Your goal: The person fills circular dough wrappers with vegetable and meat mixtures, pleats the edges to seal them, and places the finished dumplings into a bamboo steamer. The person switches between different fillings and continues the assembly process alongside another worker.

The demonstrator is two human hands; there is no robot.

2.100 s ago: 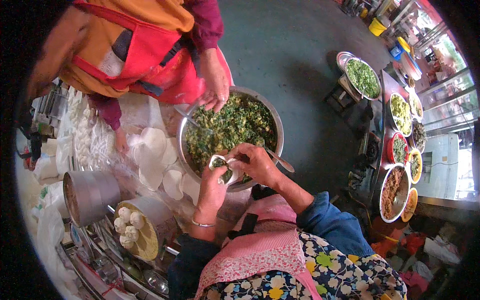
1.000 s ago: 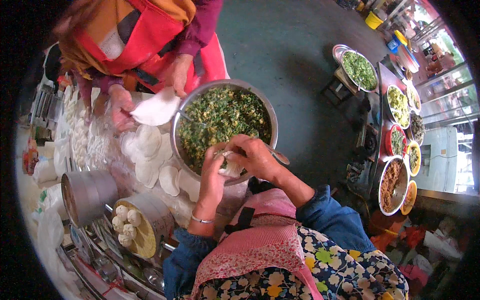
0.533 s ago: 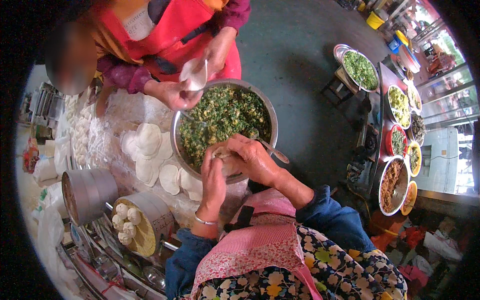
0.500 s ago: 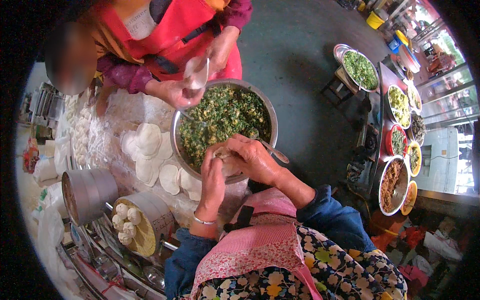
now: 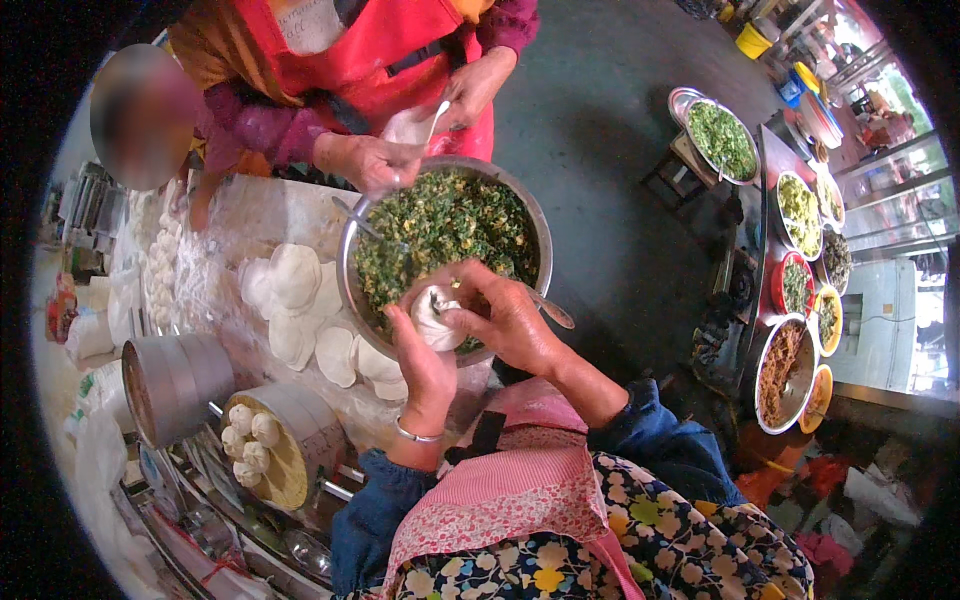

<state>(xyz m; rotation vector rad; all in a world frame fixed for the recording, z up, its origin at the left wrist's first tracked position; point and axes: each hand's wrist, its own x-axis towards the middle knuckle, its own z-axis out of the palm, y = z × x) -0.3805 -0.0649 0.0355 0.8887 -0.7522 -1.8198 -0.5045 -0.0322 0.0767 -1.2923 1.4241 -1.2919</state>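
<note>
Pleating time, we figured: our left hand [image 5: 428,368] cupped the bun [image 5: 431,325], right hand [image 5: 515,320] pinched it; sealing probably needed tighter tucks next.

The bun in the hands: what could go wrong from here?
Green filling shows at the opening of the bun, so some might spill. The left hand and right hand hold it by the near rim of the bowl, where a slip could drop it. The spoon juts past the rim beside the right hand and might get knocked.
</note>
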